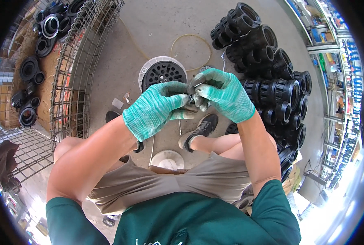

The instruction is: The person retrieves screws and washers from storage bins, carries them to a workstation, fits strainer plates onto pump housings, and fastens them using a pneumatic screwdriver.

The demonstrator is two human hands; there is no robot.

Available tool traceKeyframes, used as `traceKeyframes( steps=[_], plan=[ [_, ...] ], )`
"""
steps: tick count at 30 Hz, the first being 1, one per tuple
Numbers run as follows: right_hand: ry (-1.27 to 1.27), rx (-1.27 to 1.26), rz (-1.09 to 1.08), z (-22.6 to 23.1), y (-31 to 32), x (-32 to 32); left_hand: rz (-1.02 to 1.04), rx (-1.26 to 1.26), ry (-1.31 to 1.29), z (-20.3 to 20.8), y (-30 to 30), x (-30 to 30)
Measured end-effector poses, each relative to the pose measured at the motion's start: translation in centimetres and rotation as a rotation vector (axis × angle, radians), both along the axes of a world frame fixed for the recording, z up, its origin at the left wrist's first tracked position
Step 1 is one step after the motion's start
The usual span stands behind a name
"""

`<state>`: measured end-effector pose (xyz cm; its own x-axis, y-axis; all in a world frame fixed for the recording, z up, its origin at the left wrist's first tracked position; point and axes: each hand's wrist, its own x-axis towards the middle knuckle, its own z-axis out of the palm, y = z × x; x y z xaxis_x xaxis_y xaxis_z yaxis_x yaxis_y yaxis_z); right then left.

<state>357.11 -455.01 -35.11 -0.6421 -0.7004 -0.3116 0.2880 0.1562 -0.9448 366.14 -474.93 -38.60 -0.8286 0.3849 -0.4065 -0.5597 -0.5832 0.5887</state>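
Both of my hands wear green knit gloves with grey, dirt-darkened fingertips, and they meet in front of me above the floor. My left hand point(157, 104) is closed in a pinch, thumb against fingers, around something small that the fingers mostly cover. Close against it, my right hand point(222, 92) is also curled shut, fingertips pressed together. A thin bright sliver shows at its fingertips, too little to name. Just beyond the hands lies a round black perforated disc point(164, 73) in a white ring point(144, 70) on the floor.
Black ribbed plastic fittings point(272, 90) are stacked in a large pile at the right. A wire mesh cage point(73, 77) with more black parts point(29, 68) stands at the left. A thin yellowish hose point(210, 51) loops across the floor. Shelving point(329, 81) lines the far right.
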Motion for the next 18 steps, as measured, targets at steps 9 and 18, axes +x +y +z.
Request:
traceKeyframes(
  steps=[9, 18],
  plan=[
    [0.051, -0.026, -0.159, 0.2, 0.4, -0.9, 0.043, -0.116, -0.074, 0.8, -0.2, -0.4],
    [0.185, 0.026, -0.110, 0.7, -0.9, 1.8, 0.038, -0.022, -0.097, 0.1, 0.2, -0.9]
  ],
)
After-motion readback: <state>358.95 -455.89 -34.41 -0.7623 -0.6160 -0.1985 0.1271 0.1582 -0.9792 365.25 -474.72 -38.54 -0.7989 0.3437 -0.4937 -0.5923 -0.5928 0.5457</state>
